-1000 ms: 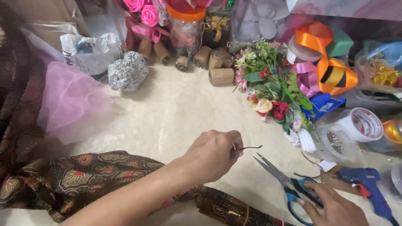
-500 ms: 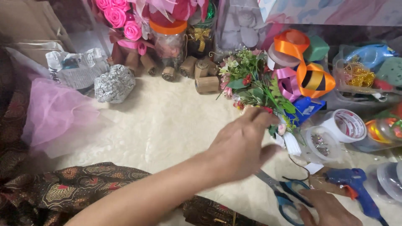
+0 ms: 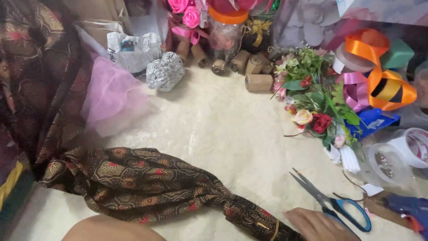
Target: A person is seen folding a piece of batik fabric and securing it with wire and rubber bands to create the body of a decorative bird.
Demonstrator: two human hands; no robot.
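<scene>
Only the top of my right hand (image 3: 318, 225) shows at the bottom edge. It lies on the cream surface, touching the blue handles of a pair of scissors (image 3: 332, 203) whose blades point up and left. Its fingers are mostly cut off by the frame. Of my left arm only a bare stretch of forearm (image 3: 102, 228) shows at the bottom left; the hand itself is out of view. A dark brown patterned cloth (image 3: 147, 185) lies twisted between the two arms. A bunch of small artificial flowers (image 3: 314, 105) with a thin wire beside it rests at the right.
Pink tulle (image 3: 113, 96) and a crumpled foil ball (image 3: 165, 71) lie at the back left. Cardboard rolls (image 3: 249, 71), an orange-lidded jar (image 3: 227, 27) and pink paper roses (image 3: 185, 13) line the back. Orange ribbon (image 3: 379, 76), tape rolls (image 3: 412, 147) and a blue glue gun (image 3: 408, 209) crowd the right.
My left hand reached with the thin wire to the flower bunch, then pulled back out of view. The view shifted; my right hand stays by the scissors.
</scene>
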